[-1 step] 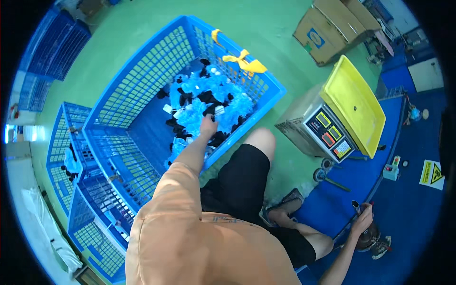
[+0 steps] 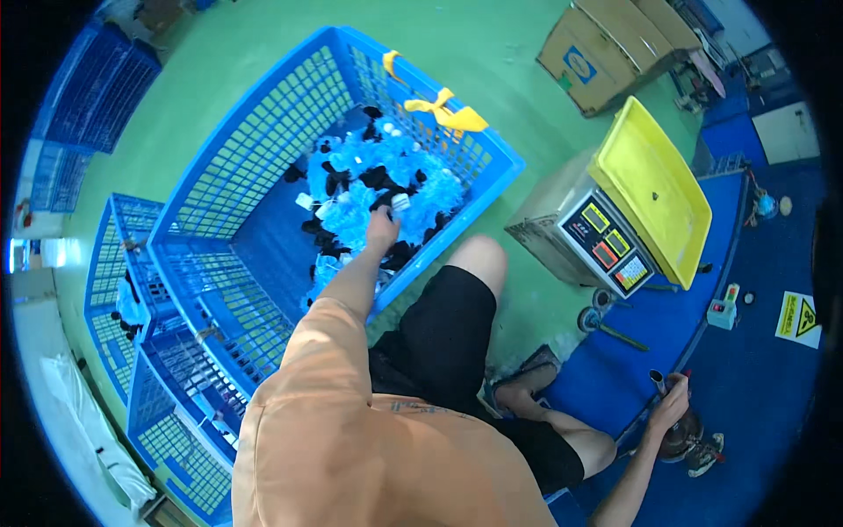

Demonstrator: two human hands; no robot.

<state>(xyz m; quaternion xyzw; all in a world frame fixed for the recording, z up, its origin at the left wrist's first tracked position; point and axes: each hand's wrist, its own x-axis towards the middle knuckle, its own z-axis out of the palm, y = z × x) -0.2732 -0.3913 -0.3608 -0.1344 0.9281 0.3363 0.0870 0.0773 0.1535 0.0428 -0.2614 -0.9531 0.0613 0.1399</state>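
Note:
Inside a large blue plastic basket [image 2: 237, 105] lies a heap of fluffy blue and black plush pieces [image 2: 351, 206] with white tags. My left hand [image 2: 383, 230] reaches down into that heap, its fingers closed at a black part of one piece beside a white tag; the fingertips are partly hidden. Over on the right, my right hand [image 2: 673, 402] is wrapped at a short metal tube [image 2: 657, 378] on the blue work table. Just below that hand sits a dark rounded metal fitting [image 2: 683, 439].
A scale [image 2: 606, 241] with a yellow tray [image 2: 654, 193] stands between basket and table. Beyond it is a cardboard box [image 2: 606, 57]. A small switch box [image 2: 724, 309] and a warning label [image 2: 799, 320] are on the table [image 2: 755, 255]. More blue baskets [image 2: 180, 439] stand at left.
The view has shifted very slightly, and my left hand with it sits a touch further left in the picture. Both hands otherwise keep their places.

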